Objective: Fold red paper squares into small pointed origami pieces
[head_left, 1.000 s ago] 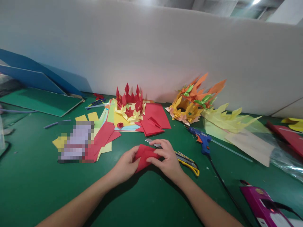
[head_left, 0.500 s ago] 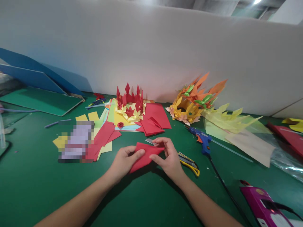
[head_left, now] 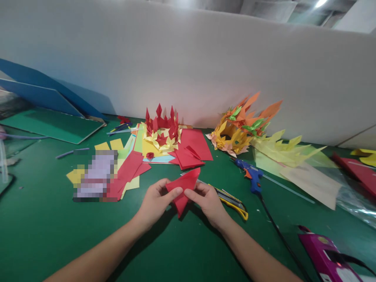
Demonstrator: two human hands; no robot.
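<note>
Both my hands pinch a folded red paper piece just above the green table. My left hand grips its left side with thumb and fingers closed. My right hand holds its right side, fingers closed. The paper stands on edge, one point up and one point down. A yellow utility knife lies right behind my right hand.
Behind are a red and yellow paper crown, loose red sheets, an orange and yellow paper crown, a blue glue gun with a black cord, pale yellow sheets, and a magenta box at the lower right.
The red paper has been turned from lying flat and wide to standing upright between my fingers. My hands have drawn closer together.
</note>
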